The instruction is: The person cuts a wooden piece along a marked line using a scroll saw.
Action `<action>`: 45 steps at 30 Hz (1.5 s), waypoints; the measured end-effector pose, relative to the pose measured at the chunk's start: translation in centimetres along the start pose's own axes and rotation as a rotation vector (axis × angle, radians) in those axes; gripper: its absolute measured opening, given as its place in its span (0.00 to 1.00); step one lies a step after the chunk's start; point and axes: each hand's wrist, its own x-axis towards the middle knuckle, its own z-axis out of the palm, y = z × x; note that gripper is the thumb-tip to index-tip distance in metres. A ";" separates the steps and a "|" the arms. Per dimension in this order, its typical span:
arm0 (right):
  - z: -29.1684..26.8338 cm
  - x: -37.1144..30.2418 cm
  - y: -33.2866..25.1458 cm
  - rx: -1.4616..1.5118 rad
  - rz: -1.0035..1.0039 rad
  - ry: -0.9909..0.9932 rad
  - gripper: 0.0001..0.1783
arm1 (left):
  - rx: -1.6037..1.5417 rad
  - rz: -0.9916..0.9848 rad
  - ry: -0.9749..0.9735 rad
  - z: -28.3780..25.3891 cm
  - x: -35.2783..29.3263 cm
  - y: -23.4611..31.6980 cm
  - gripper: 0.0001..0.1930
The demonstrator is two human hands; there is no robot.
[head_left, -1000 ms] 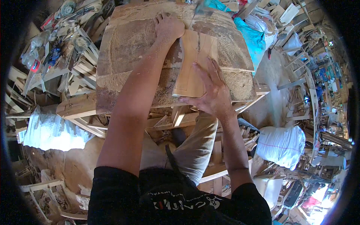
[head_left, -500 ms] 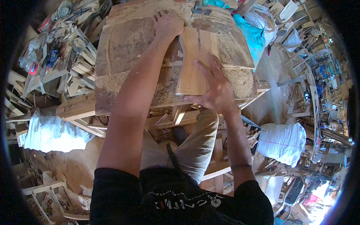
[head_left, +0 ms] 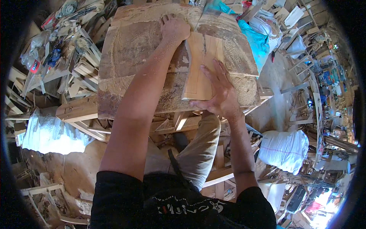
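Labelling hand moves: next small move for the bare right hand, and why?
Probably a slight push away from the body with the bare right hand: its thumb sits at the near edge of the pale, curved-sided wooden board, its fingers spread over the right part, and a dark, narrow slit runs in from the far edge but stops partway.

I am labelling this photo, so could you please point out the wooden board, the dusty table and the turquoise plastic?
Wooden board (head_left: 198,58): head view, on its bare upper face.
Dusty table (head_left: 131,49): head view, on its top.
Turquoise plastic (head_left: 257,41): head view, on its crumpled surface.
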 end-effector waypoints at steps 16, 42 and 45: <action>-0.2 0.2 1.4 0.025 -0.019 0.017 0.60 | -0.032 0.053 0.125 0.8 0.5 0.2 0.34; -0.3 1.0 1.7 0.034 -0.015 -0.006 0.60 | -0.042 0.012 0.039 -0.3 0.8 0.6 0.32; -0.2 0.8 1.7 0.051 0.019 -0.007 0.60 | -0.040 0.011 0.003 -0.7 0.8 1.0 0.32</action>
